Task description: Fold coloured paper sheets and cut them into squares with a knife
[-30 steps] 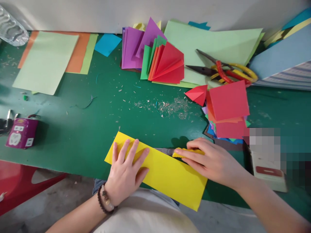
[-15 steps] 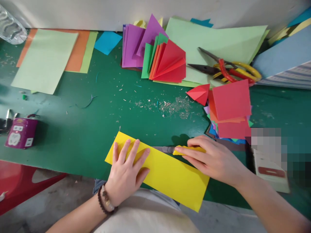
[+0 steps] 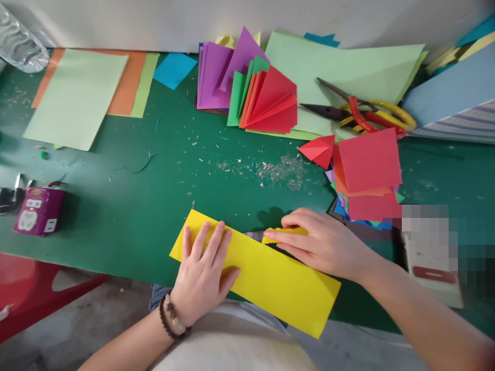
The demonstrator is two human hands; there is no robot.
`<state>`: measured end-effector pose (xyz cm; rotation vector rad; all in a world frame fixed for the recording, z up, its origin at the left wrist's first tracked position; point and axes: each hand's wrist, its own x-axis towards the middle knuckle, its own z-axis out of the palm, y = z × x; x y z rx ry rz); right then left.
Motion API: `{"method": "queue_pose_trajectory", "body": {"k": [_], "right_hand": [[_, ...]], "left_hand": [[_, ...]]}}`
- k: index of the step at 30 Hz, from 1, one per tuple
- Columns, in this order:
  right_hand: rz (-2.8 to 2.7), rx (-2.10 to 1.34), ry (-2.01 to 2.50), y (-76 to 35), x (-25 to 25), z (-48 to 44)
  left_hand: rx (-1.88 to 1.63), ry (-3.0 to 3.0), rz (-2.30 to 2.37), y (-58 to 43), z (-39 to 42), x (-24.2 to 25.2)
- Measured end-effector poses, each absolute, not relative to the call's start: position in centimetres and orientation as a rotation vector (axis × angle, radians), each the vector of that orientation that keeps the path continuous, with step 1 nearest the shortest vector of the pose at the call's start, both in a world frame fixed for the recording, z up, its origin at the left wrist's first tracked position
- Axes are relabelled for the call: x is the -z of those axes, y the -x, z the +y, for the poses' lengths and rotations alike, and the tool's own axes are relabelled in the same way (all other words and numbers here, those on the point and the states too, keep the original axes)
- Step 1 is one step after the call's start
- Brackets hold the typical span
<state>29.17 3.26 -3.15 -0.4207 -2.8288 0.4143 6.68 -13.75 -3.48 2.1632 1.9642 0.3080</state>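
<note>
- I have a green table point(image 3: 127, 216) filling most of my view, and a red plastic stool point(image 3: 34, 288) at the lower left.
- Along the top sit pale green sheets point(image 3: 340, 67), a fan of folded coloured paper point(image 3: 266, 103) and a stack of red paper squares point(image 3: 369, 162) at the right.
- The yellow paper strip point(image 3: 286, 281) lies at the bottom centre, slanting across the table's front edge and overhanging it.
- My left hand point(image 3: 203, 273) presses flat on the strip, its fingers spread and resting on the paper. I judge this flat, wide pressure right for stopping the paper creeping.
- My right hand point(image 3: 325, 245) sits at the strip's upper edge, its fingers closed around what looks like a yellow-handled craft knife point(image 3: 284, 233).
- The knife's metal blade point(image 3: 254, 236) is mostly hidden at the paper's edge, so I cannot tell exactly how it meets the strip.
- For a clean run, I'd keep the blade low and the pull steady, with my left hand clear of its line.
</note>
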Motion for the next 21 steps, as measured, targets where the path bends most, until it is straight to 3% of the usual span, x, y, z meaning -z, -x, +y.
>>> {"method": "queue_pose_trajectory", "body": {"k": [21], "right_hand": [[-2.776, -0.407, 0.476, -30.2, 3.6, 2.6]], "left_hand": [[-0.273, -2.185, 1.956, -6.6, -13.9, 3.6]]}}
